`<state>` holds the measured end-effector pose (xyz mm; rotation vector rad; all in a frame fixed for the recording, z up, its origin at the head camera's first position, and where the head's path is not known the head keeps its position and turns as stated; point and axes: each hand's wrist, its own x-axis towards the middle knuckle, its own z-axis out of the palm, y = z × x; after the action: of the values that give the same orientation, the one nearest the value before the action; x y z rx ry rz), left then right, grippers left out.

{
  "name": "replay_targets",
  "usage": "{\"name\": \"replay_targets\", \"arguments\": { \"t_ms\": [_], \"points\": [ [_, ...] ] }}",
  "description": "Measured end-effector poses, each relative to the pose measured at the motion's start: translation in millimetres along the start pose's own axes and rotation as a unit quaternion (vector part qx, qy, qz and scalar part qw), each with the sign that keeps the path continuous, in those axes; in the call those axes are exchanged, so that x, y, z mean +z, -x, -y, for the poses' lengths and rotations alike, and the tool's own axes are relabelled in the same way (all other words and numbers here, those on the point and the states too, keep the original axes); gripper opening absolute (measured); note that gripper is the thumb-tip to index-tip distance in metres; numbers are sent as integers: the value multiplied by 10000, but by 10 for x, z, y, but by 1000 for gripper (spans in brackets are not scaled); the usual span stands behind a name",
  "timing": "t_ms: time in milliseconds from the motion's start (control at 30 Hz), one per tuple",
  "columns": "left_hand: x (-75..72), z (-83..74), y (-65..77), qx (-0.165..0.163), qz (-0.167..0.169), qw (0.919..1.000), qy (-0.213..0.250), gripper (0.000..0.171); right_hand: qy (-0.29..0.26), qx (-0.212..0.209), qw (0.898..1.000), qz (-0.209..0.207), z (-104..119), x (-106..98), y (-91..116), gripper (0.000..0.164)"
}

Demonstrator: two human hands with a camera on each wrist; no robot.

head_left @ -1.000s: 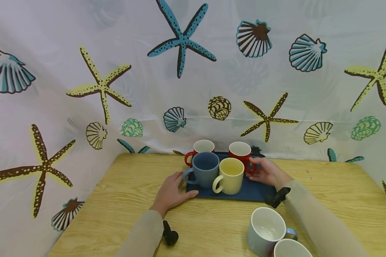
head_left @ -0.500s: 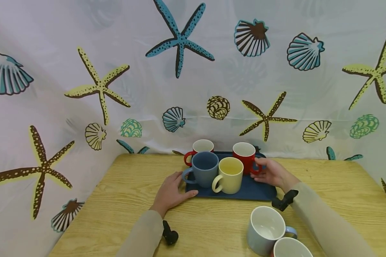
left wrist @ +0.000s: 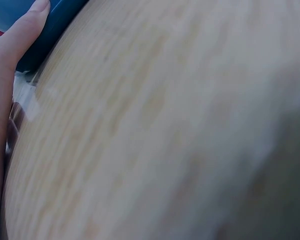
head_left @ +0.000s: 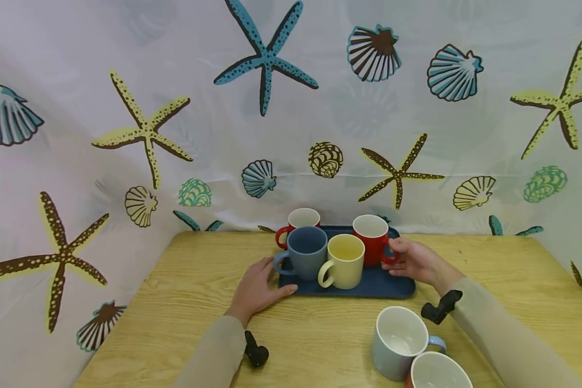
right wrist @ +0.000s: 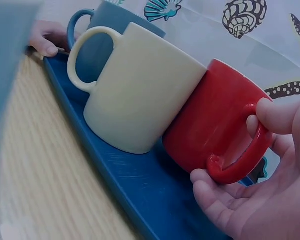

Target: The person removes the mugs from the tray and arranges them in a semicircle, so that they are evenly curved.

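Note:
In the head view, a blue rectangular tray (head_left: 388,286) bears several mugs. My right hand (head_left: 419,264) pinches the handle of a red mug (head_left: 370,251) at the tray's back right; in the right wrist view its thumb is above the handle and fingertips below. My left hand (head_left: 254,293) rests at the tray's left front corner, thumb (left wrist: 30,27) laid along the rim; its fingertips are hidden. On the tray also stand a blue mug (head_left: 304,262), a pale yellow mug (head_left: 348,272) and another red mug (head_left: 304,217) behind the blue one.
Nearer on the wooden table (head_left: 199,280) stand a pale blue mug (head_left: 390,353) and a red mug with a white inside (head_left: 438,369), cut by the frame's bottom edge. A cloth (head_left: 296,129) with starfish and shells hangs behind and beside the table.
My right hand has moved a little to the right with the red mug, away from the pale yellow mug's rim. The left hand stays at the tray corner; the view has shifted slightly.

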<state>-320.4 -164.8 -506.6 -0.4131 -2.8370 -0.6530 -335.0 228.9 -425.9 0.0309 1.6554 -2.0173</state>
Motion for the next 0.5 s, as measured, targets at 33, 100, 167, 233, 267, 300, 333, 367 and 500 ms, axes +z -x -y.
{"name": "replay_targets", "arguments": {
  "t_ms": [33,100,167,233,267,300,333,367,500],
  "points": [
    [1,4,-1,-1,-8,10000,5,97,15,6,10000,2,2,1,11,14],
    [1,10,-1,8,-39,10000,23,97,56,-4,10000,-16,3,3,39,15],
    [0,13,1,37,-67,10000,36,96,115,-36,9999,26,2,-7,67,16],
    [-2,16,3,73,-95,9999,44,96,132,-70,9999,26,3,-20,97,16],
    [-3,15,5,90,-103,9999,61,95,152,-94,9998,69,4,-28,112,15],
    [-2,14,5,102,-110,9999,70,95,145,-103,9998,81,5,-33,127,15],
    [-2,14,6,109,-111,9998,77,95,165,-127,9997,140,6,-41,142,15],
    [-2,13,5,109,-114,9998,86,95,140,-132,9997,116,8,-45,157,14],
    [12,10,-8,85,-98,9999,51,97,155,-149,9997,105,10,-68,232,14]
  ]
}}
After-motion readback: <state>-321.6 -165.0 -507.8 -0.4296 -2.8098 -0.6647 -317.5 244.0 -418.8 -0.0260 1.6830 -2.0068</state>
